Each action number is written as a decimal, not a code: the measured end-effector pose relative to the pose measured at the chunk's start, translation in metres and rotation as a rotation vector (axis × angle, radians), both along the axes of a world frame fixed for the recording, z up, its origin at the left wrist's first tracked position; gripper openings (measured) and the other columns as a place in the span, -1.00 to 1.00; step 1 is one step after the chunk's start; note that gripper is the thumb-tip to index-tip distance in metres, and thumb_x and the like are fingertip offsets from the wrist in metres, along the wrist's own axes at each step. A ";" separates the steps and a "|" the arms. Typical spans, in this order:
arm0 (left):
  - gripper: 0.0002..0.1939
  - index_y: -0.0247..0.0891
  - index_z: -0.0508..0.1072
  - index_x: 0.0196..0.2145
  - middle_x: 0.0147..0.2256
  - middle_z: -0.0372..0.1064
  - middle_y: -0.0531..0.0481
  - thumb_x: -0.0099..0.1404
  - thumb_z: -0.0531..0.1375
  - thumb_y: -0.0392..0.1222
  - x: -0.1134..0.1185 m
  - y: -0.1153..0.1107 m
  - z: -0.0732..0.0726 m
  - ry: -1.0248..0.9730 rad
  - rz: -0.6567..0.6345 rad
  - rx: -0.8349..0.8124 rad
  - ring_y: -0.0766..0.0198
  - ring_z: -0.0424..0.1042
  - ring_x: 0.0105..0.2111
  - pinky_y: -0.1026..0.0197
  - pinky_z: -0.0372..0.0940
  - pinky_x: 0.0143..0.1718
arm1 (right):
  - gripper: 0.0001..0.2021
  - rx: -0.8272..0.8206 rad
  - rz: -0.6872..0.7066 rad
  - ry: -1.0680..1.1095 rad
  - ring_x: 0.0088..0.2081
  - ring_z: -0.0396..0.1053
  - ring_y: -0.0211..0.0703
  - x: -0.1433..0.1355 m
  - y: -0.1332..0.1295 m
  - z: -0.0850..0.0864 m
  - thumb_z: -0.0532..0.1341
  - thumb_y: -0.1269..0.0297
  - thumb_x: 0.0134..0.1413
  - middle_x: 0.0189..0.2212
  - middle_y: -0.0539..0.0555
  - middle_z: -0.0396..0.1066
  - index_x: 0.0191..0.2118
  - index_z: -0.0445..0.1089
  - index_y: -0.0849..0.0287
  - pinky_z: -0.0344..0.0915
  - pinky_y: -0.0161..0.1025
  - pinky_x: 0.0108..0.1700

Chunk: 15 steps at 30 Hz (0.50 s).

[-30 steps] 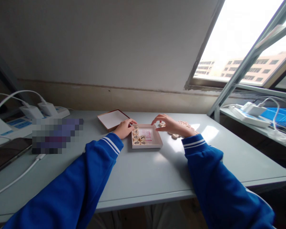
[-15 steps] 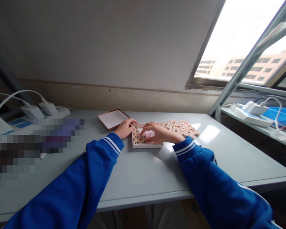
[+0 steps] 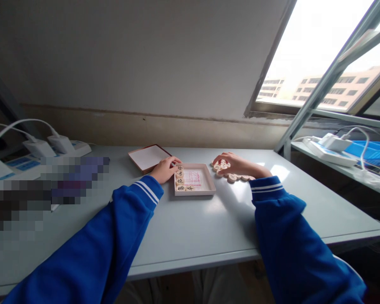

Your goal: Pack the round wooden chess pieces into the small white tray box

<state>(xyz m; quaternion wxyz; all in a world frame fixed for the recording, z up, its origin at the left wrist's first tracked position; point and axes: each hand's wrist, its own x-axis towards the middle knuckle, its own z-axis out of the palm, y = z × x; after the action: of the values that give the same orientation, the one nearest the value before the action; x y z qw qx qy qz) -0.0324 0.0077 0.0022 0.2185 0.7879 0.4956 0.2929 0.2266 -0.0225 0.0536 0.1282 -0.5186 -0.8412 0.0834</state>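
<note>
Chinese chess pieces, round wooden discs with black characters, are the things about my hands. My left hand (image 3: pixel 164 169) holds the upper left corner of a shallow white box (image 3: pixel 209 193), with fingers bent over its rim. Inside, several chess pieces (image 3: pixel 180 181) line the left wall, and one more (image 3: pixel 190 188) lies beside them at the near edge. The bare box floor shows pink marks. To the right, my right hand (image 3: pixel 240 164) reaches over the loose pile of chess pieces (image 3: pixel 232 177), thumb and fingers apart around some of them. Its palm hides part of the pile.
The box lid (image 3: pixel 152 156) lies inner side up behind my left hand. Power strips with white plugs (image 3: pixel 61 143) stand at the left, beside a blurred-out patch. A metal shelf (image 3: pixel 323 154) with another power strip and a blue basket (image 3: pixel 372 152) is at the right.
My right hand has moved right, out of the box and over the pile. One piece seen near its fingers in the box no longer shows there. My left hand stays at the box.
</note>
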 end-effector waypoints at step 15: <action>-0.73 -0.29 0.36 -0.27 -0.23 0.38 -0.03 0.06 -0.01 -0.39 0.001 -0.003 0.004 0.025 -0.015 0.014 0.29 0.33 -0.24 0.27 0.23 -0.15 | -0.78 -0.055 0.506 0.053 -0.15 0.26 -0.18 -0.071 -0.017 -0.017 0.20 0.41 -0.12 -0.25 0.04 0.34 -0.25 0.38 0.11 0.16 -0.23 -0.08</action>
<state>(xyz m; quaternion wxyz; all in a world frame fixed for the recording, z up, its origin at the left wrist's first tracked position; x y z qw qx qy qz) -0.0318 0.0044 0.0058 0.2089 0.7968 0.4901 0.2851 0.1553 -0.0392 0.0368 0.1113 -0.2927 -0.9379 0.1493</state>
